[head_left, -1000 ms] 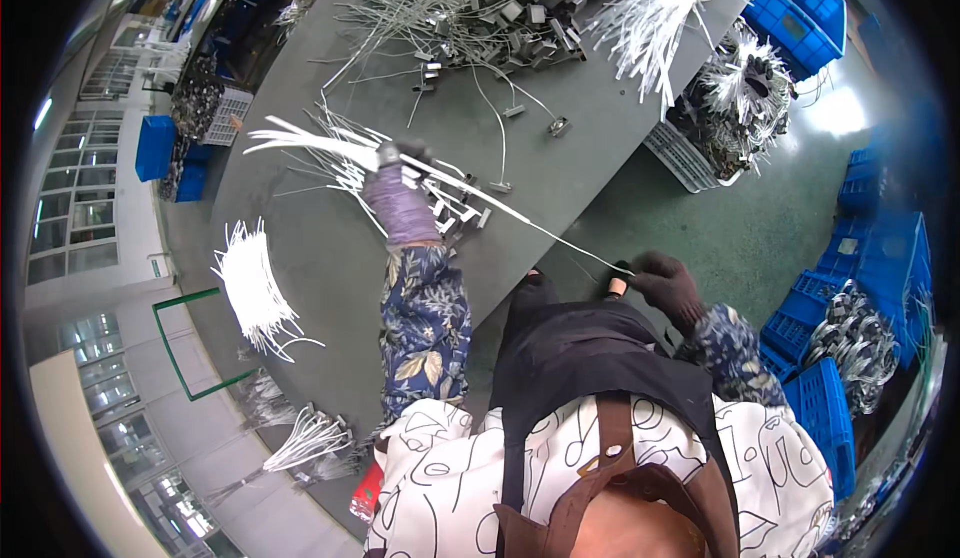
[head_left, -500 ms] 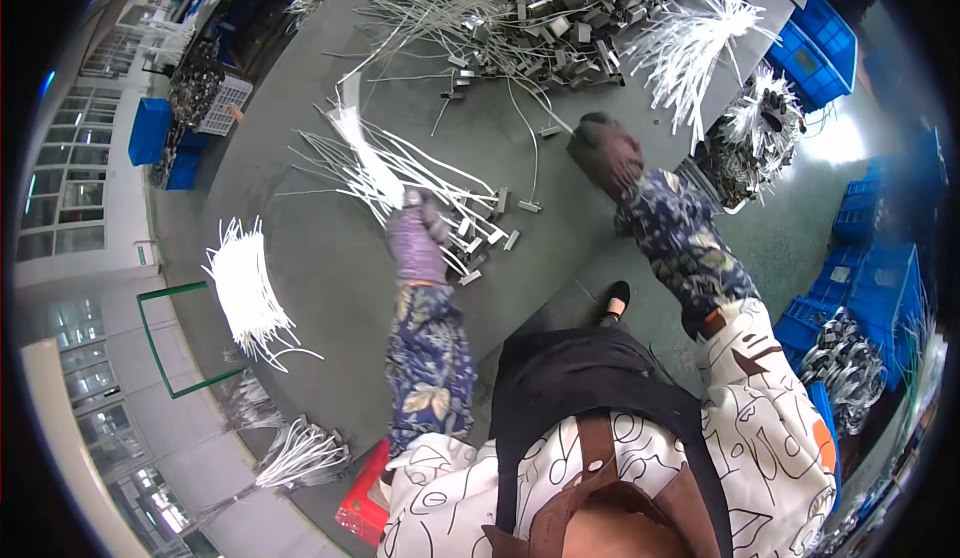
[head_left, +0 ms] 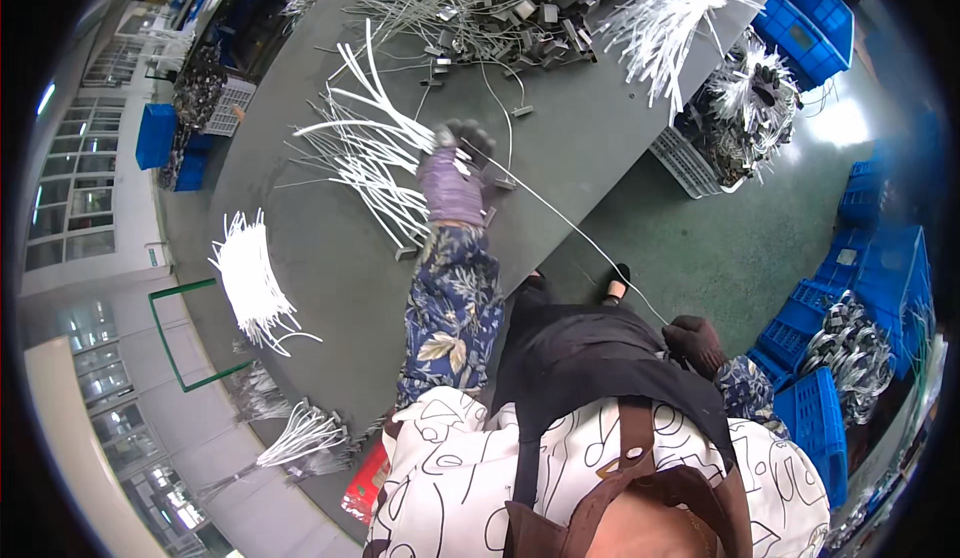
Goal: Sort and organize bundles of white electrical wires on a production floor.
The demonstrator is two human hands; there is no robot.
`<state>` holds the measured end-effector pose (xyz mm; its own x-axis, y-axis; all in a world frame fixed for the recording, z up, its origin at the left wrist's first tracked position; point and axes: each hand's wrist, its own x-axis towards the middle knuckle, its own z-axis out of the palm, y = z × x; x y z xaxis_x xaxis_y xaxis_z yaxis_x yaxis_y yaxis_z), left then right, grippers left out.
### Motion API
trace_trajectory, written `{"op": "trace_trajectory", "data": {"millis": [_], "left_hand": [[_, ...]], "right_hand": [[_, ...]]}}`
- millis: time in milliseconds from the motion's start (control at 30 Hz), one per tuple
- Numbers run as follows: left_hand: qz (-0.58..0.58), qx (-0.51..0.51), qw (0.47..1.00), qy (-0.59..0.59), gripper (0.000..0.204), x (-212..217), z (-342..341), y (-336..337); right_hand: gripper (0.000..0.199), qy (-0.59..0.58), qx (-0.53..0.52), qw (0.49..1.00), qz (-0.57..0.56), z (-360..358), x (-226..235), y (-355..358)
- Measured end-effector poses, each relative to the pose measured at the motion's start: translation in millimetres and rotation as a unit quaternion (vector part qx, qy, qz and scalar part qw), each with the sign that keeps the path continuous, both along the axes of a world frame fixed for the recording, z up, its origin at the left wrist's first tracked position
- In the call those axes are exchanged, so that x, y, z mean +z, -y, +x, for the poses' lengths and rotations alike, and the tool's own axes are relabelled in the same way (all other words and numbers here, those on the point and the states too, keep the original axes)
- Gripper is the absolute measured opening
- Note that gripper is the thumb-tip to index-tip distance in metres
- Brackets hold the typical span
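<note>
Grey surface (head_left: 565, 133) below. Left hand (head_left: 455, 180) has fingers tight round white wires (head_left: 402, 128) above it, likely so bunch holds together. Right hand (head_left: 695, 345), past edge, fingers pinch long wire (head_left: 577, 227), maybe for straightness.

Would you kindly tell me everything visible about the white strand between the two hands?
The strand is slender and white, perhaps coated wire. Stretched nearly straight, it slants from the left hand over the gray table and past its edge to the right hand. Both hands touch it; its ends are unclear.
</note>
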<state>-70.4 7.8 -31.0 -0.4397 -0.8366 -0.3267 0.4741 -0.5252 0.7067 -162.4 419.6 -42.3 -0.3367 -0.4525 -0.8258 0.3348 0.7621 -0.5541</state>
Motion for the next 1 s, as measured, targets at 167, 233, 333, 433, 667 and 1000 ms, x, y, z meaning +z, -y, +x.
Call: {"op": "trace_trajectory", "data": {"millis": [167, 233, 333, 433, 667, 1000], "left_hand": [[-0.081, 0.020, 0.995, 0.055, 0.033, 36, 0, 18], [-0.093, -0.005, 0.995, 0.036, 0.032, 41, 2, 22], [-0.104, -0.015, 0.993, 0.048, 0.031, 44, 3, 24], [-0.095, -0.007, 0.992, 0.086, 0.030, 46, 2, 14], [-0.021, -0.099, 0.989, -0.109, 0.028, 2, 4, -26], [-0.025, 0.025, 0.999, -0.004, 0.033, 30, 33, 2]], "right_hand": [[0.026, -0.024, 0.035, 0.998, -0.038, -11, -11, -7], [0.026, -0.031, 0.040, 0.998, -0.047, -13, -14, -9], [0.025, -0.018, 0.027, 0.999, -0.031, -18, -9, -11], [0.028, -0.019, 0.038, 0.999, -0.010, -18, -2, -7], [0.025, -0.031, 0.006, 0.998, -0.059, -10, -23, 7], [0.026, 0.003, 0.001, 1.000, -0.009, -11, -25, 3]]}}
